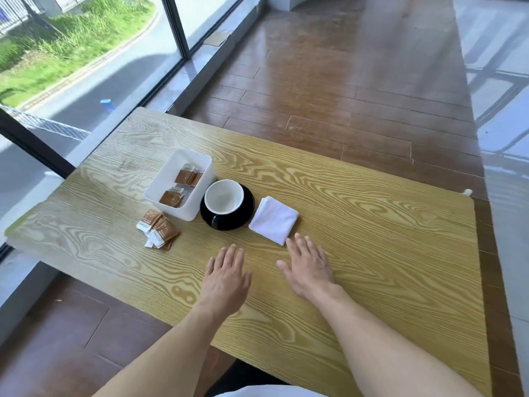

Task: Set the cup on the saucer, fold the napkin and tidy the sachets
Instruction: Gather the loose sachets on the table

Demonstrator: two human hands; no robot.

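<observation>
A white cup stands on a black saucer near the middle of the wooden table. To its right lies a folded white napkin. A white plastic box left of the saucer holds several brown sachets. More brown sachets lie in a loose pile on the table in front of the box. My left hand rests flat on the table, fingers apart, holding nothing. My right hand lies flat just below the napkin's near corner, also holding nothing.
A glass window wall with a dark frame runs along the left of the table. Brown wooden floor lies beyond the table's far edge. A small white object sits at the table's far right corner.
</observation>
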